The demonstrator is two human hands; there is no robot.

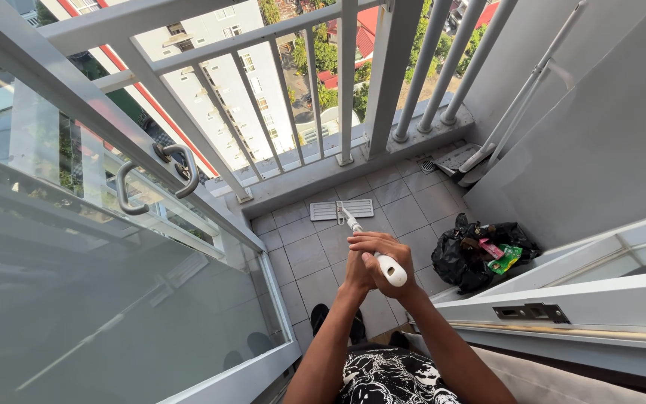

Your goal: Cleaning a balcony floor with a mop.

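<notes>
Gripping one white mop (357, 224) by its handle, I have both hands closed around the upper end: my right hand (384, 254) wraps the shaft just below the rounded tip, and my left hand (358, 271) clasps in beside it. One flat rectangular pad sits at the far end, lying on the grey tile floor (304, 254) near the railing (315, 90). The handle slants from my hands down and away toward that pad. A second mop (514, 112) leans in the right corner against the wall, I think. One black rubbish bag (461, 262) lies to my right, and one glass door (76, 284) stands at my left.
</notes>
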